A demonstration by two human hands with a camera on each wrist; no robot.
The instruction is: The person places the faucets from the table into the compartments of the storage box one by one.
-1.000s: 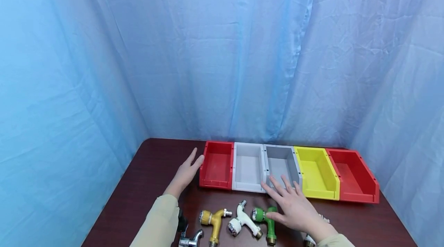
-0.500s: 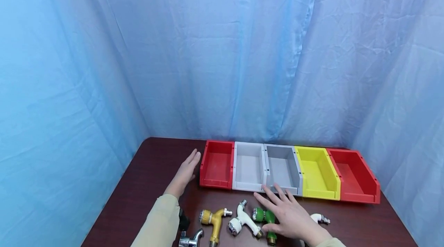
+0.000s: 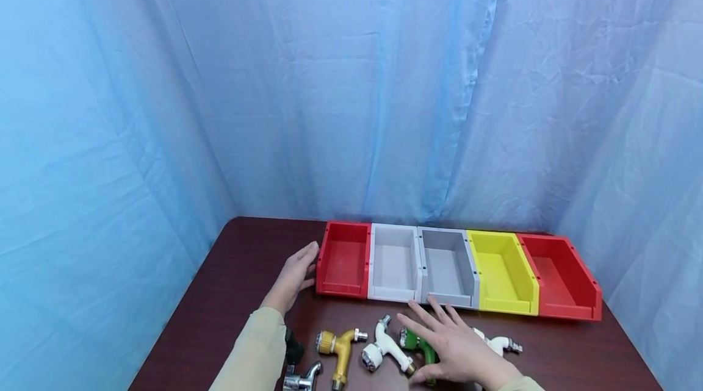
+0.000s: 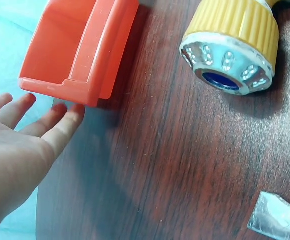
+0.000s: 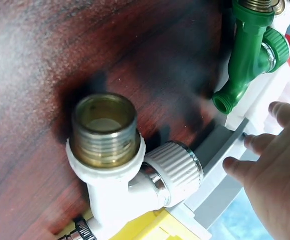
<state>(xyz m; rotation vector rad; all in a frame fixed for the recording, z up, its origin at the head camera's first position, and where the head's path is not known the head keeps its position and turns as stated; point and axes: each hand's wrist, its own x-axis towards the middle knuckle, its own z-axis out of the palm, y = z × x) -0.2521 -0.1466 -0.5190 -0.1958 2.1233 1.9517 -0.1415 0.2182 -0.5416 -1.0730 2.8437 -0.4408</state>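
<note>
My left hand [image 3: 295, 279] is beside the left red bin [image 3: 343, 264], fingertips right at its side wall; in the left wrist view the fingers [image 4: 67, 122] are extended and hold nothing. My right hand [image 3: 454, 347], fingers spread, hovers over the green tap [image 3: 410, 338], hiding part of it. Its fingertips reach toward the front edges of the white bin [image 3: 394, 263] and the grey bin [image 3: 447, 264]. Behind that hand lies a white tap [image 3: 500, 344], whose threaded brass end [image 5: 105, 127] looms large in the right wrist view. Another white tap [image 3: 387, 347] lies left of the green one.
A yellow bin [image 3: 502, 275] and a second red bin [image 3: 561, 281] continue the row rightward. At the front lie a gold tap [image 3: 342, 354] and a chrome tap [image 3: 298, 382], with a black piece [image 3: 293, 349] beside my left sleeve. Blue curtains [image 3: 351, 86] surround the dark wooden table [image 3: 241, 275].
My right hand has drawn back and left from the grey bin, uncovering the white tap on the right. The left hand's fingers have shifted slightly at the red bin's side.
</note>
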